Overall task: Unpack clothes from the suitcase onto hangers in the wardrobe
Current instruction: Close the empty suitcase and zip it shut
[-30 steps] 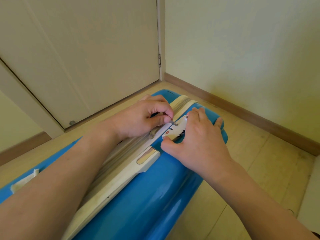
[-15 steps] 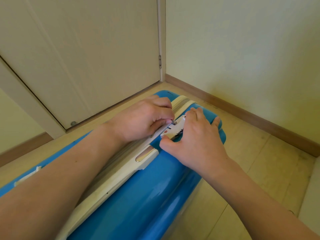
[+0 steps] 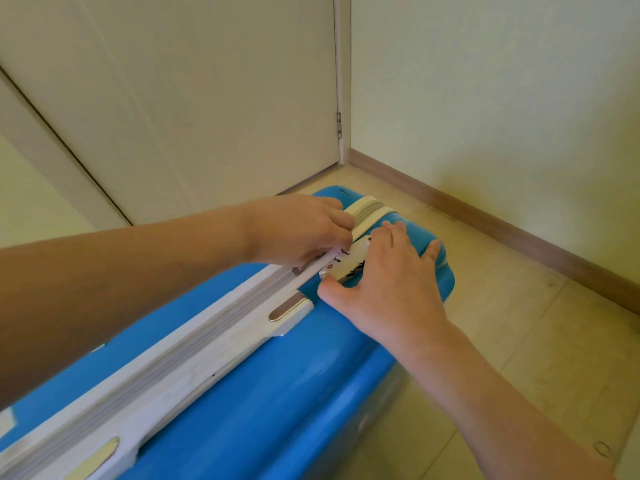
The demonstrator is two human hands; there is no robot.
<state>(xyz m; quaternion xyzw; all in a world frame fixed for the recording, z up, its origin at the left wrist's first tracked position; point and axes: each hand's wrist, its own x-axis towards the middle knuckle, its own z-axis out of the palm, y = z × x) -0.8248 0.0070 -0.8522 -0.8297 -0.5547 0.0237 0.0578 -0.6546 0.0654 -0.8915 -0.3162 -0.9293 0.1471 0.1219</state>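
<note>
Blue hard-shell suitcase [image 3: 263, 403] stands on its edge on the pale wood-look floor [image 3: 519, 323], running from near left to far right, zip side up and closed. White trim band with grey zipper [image 3: 194, 344] runs along the top; white carry handle [image 3: 207, 372] with metal end caps sits just right of the zipper

Left hand [image 3: 298, 230] is on the far end of the zip line, fingers curled, pinching something small at the lock; looks like a zipper pull, but it's mostly hidden under the fingers. Right hand [image 3: 384, 289] lies flat on the shell, fingers straight and spread, thumb tip touching the near end of the white combination lock [image 3: 346, 268], fingertips over its far end. It presses and grips nothing

Lock is between the two hands, dials too small to read

Far end of the case is near a cream door [image 3: 190, 109] with a hinge at its right edge; wall [image 3: 502, 98] with brown skirting [image 3: 519, 237] on the right. No clothes or hangers in view
</note>
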